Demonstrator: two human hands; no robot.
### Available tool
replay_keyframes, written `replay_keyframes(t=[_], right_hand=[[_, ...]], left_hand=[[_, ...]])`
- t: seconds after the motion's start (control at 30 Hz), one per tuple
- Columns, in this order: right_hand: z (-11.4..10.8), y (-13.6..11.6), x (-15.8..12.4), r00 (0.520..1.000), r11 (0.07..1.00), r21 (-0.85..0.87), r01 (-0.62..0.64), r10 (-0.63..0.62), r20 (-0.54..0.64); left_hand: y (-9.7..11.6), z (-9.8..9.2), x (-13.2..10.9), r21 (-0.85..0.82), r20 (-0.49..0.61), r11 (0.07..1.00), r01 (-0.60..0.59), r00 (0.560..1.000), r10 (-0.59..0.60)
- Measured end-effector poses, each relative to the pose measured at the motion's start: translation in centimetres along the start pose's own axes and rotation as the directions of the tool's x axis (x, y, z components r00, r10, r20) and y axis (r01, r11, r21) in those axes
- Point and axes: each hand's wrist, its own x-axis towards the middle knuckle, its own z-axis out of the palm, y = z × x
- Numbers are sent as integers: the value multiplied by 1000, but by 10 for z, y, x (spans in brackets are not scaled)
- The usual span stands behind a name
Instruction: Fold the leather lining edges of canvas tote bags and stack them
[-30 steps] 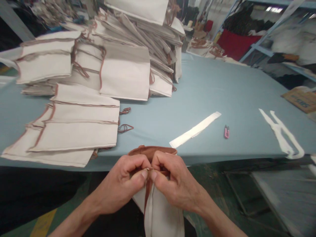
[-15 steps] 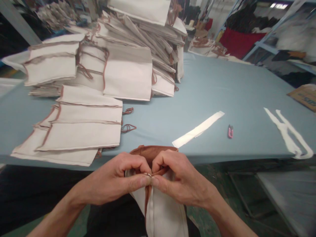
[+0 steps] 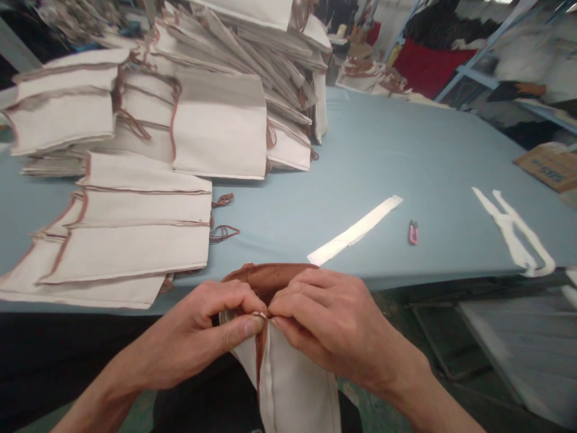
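Observation:
A white cloth bag [image 3: 300, 373] with a brown lining and trim hangs over my lap at the table's front edge. My left hand [image 3: 198, 331] pinches the bag's top edge at the seam, with a small light-coloured bit at the thumb tip that is too small to name. Right beside it, my right hand [image 3: 327, 319] grips the same edge with thumb and fingers, its fingertips close to the left ones. The brown inside of the opening [image 3: 270, 278] shows behind both hands.
Stacked white bags [image 3: 220, 126] with brown cords cover the table's left and back. Nearer lie several more bags [image 3: 139, 249]. On the blue-grey table [image 3: 433, 156] are a white strip [image 3: 356, 230], pink snips [image 3: 413, 233] and a forked white strip [image 3: 514, 231]. A cardboard box [image 3: 547, 166] sits far right.
The view has shifted slightly, so the table's things appear further left. My right hand has turned, its fingers now more closed over the edge; my left hand keeps its pinch.

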Motion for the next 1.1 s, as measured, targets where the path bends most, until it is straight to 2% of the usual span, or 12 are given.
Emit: replay_keyframes(t=[0.23, 0.33, 0.47, 0.53, 0.63, 0.73, 0.87, 0.97, 1.1], right_hand=[[-2, -1, -6, 996, 971, -236, 47, -29, 79], [-1, -3, -6, 996, 975, -216, 44, -26, 87], [3, -2, -5, 1000, 982, -186, 16, -13, 15], [6, 1, -4, 1000, 992, -125, -20, 17, -23], [8, 6, -4, 991, 986, 118, -120, 125, -37], [9, 9, -2, 969, 915, 321, -243, 245, 34], [11, 12, 0, 947, 849, 420, -322, 293, 133], [12, 12, 2, 950, 866, 391, -312, 272, 155], [10, 6, 2, 974, 965, 156, -210, 192, 121]], left_hand=[[1, 5, 0, 46, -27, 997, 58, 998, -57], [4, 7, 1, 64, -19, 997, 50, 999, -49], [7, 9, 3, 77, -23, 996, 50, 999, -49], [7, 10, 3, 63, -28, 995, 73, 997, -72], [6, 11, 3, 38, -9, 993, 112, 994, -111], [6, 12, 2, 67, 6, 988, 137, 990, -138], [8, 11, 3, 109, 29, 980, 167, 985, -171], [9, 10, 5, 130, 64, 972, 194, 977, -204], [9, 13, 7, 165, 61, 963, 213, 972, -225]])
